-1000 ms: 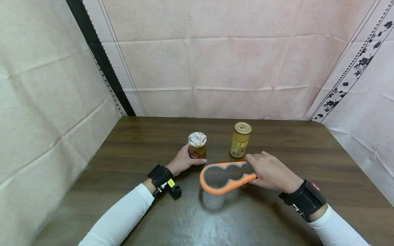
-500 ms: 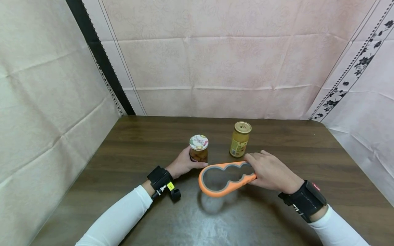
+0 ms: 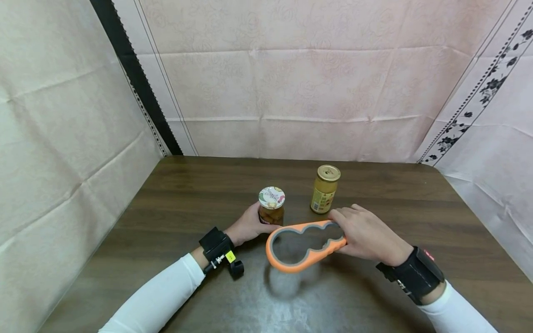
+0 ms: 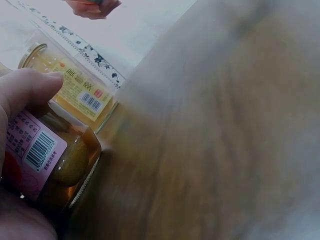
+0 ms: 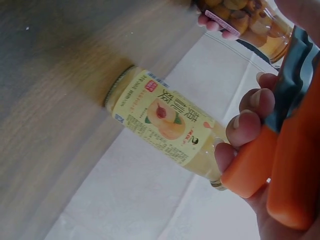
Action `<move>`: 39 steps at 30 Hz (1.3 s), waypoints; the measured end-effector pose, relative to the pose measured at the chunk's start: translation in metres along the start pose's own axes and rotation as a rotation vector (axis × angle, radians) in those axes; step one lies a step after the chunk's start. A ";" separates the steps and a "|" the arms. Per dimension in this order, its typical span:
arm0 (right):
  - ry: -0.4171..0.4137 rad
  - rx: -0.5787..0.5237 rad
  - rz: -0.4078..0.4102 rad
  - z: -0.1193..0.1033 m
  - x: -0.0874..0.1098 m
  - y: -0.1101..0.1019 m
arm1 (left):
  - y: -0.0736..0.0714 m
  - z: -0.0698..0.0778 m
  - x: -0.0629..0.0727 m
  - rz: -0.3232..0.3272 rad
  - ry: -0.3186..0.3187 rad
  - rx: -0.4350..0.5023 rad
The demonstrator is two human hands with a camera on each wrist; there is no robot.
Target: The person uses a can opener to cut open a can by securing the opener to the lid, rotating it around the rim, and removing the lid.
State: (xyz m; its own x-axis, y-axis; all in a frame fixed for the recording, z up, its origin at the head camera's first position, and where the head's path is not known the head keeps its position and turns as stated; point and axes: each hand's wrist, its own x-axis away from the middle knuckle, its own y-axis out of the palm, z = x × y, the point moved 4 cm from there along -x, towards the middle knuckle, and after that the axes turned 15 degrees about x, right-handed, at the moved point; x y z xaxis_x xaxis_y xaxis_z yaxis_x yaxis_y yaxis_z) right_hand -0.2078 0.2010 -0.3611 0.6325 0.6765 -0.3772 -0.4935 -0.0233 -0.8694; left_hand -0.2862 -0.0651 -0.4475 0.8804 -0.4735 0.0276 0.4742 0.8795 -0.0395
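My left hand [image 3: 246,226] grips a glass jar [image 3: 272,213] of brown fruit, its thumb round the near side. The jar stands upright, with a white patterned lid on top; a pink barcode label shows in the left wrist view. My right hand [image 3: 366,233] holds an orange jar opener [image 3: 293,267] by its two handles, fingers curled round them. Grey wavy teeth [image 5: 295,75] line the opener's inside. Its looped end points left, held above the table just in front of the jar, overlapping my left thumb's tip in the head view.
A second jar [image 3: 324,192], tall, with a gold lid and a yellow peach label, stands upright behind the opener, close to my right fingertips. The brown wooden table [image 3: 208,185] ends at a pale cloth backdrop [image 3: 291,92].
My left hand has drawn the fruit jar a little toward me and to the right. The opener's looped end has shifted slightly nearer and left, while my right hand stays almost in place.
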 end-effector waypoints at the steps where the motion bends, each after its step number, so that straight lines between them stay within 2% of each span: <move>1: 0.002 -0.004 0.003 -0.001 0.000 -0.001 | 0.001 0.000 0.001 -0.004 -0.002 -0.005; 10: -0.006 -0.006 0.022 -0.006 0.001 -0.005 | 0.012 0.001 0.009 -0.064 0.006 -0.014; 14: -0.015 -0.005 0.018 -0.006 0.000 -0.006 | 0.016 0.000 0.011 -0.088 0.005 0.016; 23: -0.001 -0.015 -0.022 -0.004 -0.003 -0.010 | 0.020 0.000 0.010 -0.072 -0.024 0.005; 39: -0.008 -0.023 -0.007 -0.006 -0.004 -0.018 | 0.036 0.001 0.015 -0.221 0.039 0.046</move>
State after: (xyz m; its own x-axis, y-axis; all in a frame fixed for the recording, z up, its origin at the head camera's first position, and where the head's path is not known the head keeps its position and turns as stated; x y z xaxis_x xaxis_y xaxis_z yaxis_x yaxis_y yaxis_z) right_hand -0.1980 0.1943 -0.3455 0.6314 0.6823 -0.3686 -0.4750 -0.0356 -0.8793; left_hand -0.2561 -0.0400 -0.4473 0.7551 -0.6555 -0.0078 0.6556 0.7551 0.0087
